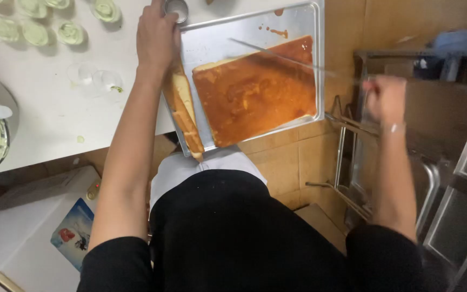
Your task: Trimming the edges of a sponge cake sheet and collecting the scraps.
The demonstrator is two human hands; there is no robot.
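Left hand (158, 33) lies palm down, fingers curled over the far end of a cut strip of sponge cake (186, 114) at the left rim of the metal baking tray (220, 38). The fingers press on the strip and tray edge; whether they pinch it or only press cannot be told. The strip runs from under this hand toward the body, past the near rim of the tray. Pale yellow crumb on its cut face, brown crust on top, long and narrow.

Right hand (386, 100) is closed in a fist around the handle of a long knife (293, 58). The blade is thin, straight, blurred; it reaches from the fist leftward and away, across the far corner of the sheet cake (255, 92). The fist sits off the tray, to the right of its rim, over a metal rack (352, 162).

Sheet cake: flat rectangle, lying skewed in the tray, between the two hands. Top surface glossy orange-brown, patchy, with a pale edge showing at the left corner. Tray: shiny, smooth, raised rim, a few brown smears at its far side.

Just beyond the left fingertips: a small round metal cup (177, 8). Left of the left wrist, on the white table (49, 113): two clear plastic cups (94, 75) and, farther, pale green cream swirls (55, 24).
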